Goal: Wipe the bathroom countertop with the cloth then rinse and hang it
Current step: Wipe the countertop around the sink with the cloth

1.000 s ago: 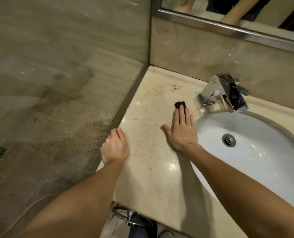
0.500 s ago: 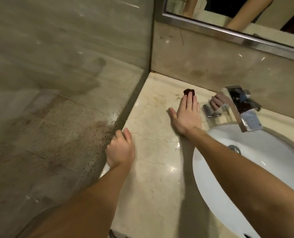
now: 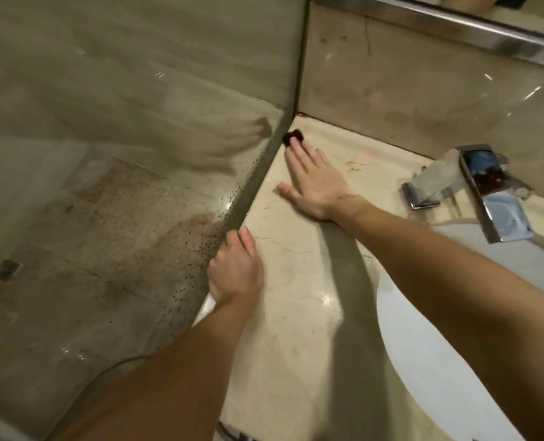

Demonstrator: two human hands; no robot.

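A small dark brown cloth (image 3: 293,136) lies in the far left corner of the cream marble countertop (image 3: 296,319), where the glass panel meets the back wall. My right hand (image 3: 315,183) lies flat on the counter with its fingers stretched out, and the fingertips press on the cloth; most of the cloth is hidden under them. My left hand (image 3: 235,268) is curled into a loose fist and rests at the counter's left edge against the glass, holding nothing that I can see.
A spotted glass panel (image 3: 121,186) bounds the counter on the left. A chrome faucet (image 3: 474,189) stands at the back right above the white oval sink (image 3: 439,361). A metal-framed mirror (image 3: 455,23) tops the back wall.
My right hand has slid the cloth away from the faucet, farther back and left into the corner by the glass. My left hand has kept its place at the counter's left edge.
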